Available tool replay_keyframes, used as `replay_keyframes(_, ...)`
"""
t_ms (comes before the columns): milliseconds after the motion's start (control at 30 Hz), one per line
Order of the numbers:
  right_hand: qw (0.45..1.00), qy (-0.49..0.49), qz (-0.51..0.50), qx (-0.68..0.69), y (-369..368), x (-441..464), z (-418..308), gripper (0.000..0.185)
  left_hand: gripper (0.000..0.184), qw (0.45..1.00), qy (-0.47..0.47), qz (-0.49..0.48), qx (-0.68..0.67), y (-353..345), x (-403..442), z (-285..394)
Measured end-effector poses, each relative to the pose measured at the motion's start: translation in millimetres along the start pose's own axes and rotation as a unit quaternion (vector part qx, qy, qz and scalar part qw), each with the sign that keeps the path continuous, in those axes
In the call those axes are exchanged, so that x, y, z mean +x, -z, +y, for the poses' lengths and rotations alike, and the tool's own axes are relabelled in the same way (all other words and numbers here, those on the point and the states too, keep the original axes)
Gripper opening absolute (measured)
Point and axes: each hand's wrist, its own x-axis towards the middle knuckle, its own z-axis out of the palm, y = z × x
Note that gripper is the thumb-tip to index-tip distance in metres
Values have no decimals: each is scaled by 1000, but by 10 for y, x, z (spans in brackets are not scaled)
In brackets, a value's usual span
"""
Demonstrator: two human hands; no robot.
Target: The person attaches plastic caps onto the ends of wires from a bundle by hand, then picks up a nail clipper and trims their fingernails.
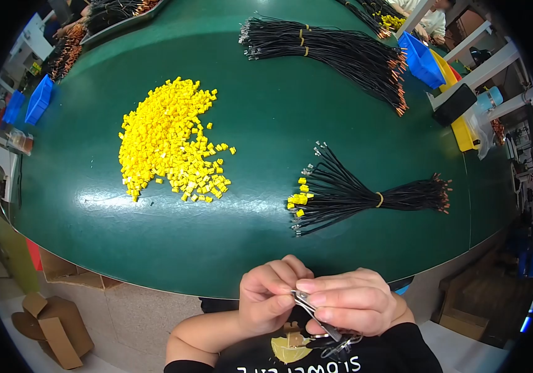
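Close to my body, below the table's near edge, my right hand (356, 301) is closed around a silver nail clipper (309, 307) with a ring and small metal pieces (344, 343) hanging from its lower end. My left hand (265, 292) has its fingers curled, thumb and forefinger meeting at the clipper's head; what lies between those fingertips is hidden. Beyond my hands, a fanned bundle of black wires (403, 196) lies on the table, tied with a yellowish band. Several yellow connector housings (299, 200) sit on its left wire ends; other ends show bare metal terminals.
A heap of yellow housings (170, 140) spreads over the green table (260, 174). Larger tied wire bundles (335, 53) lie at the back. Blue bins (421, 61) stand at the right edge, near another person (431, 25). A cardboard box (61, 329) is on the floor, left.
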Motion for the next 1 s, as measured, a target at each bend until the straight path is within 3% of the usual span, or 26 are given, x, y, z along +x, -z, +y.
replay_keyframes(133, 1000, -12, -10, -5, 19, 8, -7, 22, 14, 996, 34, 14, 84, -42, 28, 43)
replay_keyframes(1000, 999, -5, -41, -26, 60, 23, -34, 23, 11, 990, 16, -1, 142, -20, 12, 112)
